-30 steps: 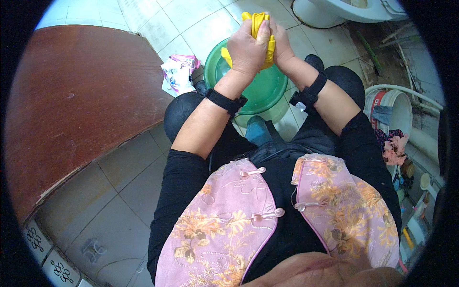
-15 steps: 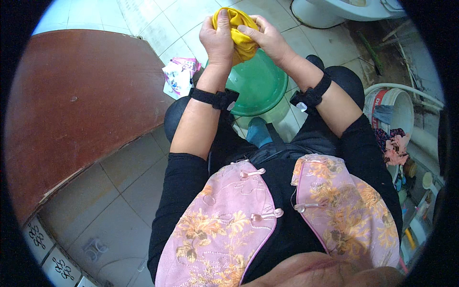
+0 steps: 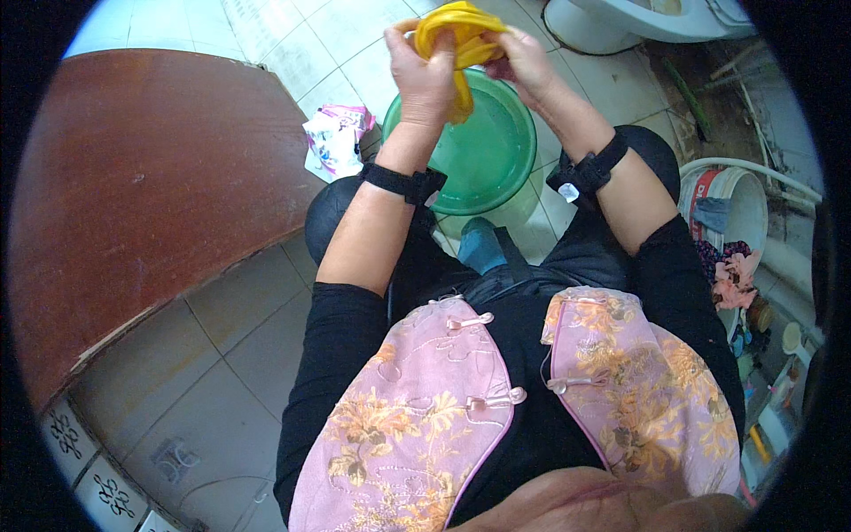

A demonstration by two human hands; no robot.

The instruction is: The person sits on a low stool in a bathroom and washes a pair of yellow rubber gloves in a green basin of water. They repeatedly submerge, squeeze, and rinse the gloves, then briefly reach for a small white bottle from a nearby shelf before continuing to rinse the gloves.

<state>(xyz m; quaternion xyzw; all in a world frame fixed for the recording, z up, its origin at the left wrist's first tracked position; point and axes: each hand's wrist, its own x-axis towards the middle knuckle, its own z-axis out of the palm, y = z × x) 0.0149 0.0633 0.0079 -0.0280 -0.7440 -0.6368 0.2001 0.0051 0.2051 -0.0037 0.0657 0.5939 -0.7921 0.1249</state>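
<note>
Both hands grip a bunched, twisted yellow cloth (image 3: 461, 37) above the far part of a green basin (image 3: 483, 160). My left hand (image 3: 422, 75) closes round its left side, thumb on top. On the other side, my right hand (image 3: 525, 64) is closed on the cloth's right end, its fingertips partly hidden. A loose tail of the cloth hangs below, beside my left hand. The basin stands on the tiled floor between my feet and looks to hold some liquid.
At the left stands a brown wooden door (image 3: 168, 177). A pink and white packet (image 3: 337, 140) lies beside the basin. The foot of a white toilet (image 3: 589, 27) is at the far right. Nearer on the right, a white bucket (image 3: 740, 204) has cloths hanging at its rim.
Both hands have shifted slightly to the right with the cloth. The cloth has gone from a compact bundle to a stretched twist, and a tail now hangs down.
</note>
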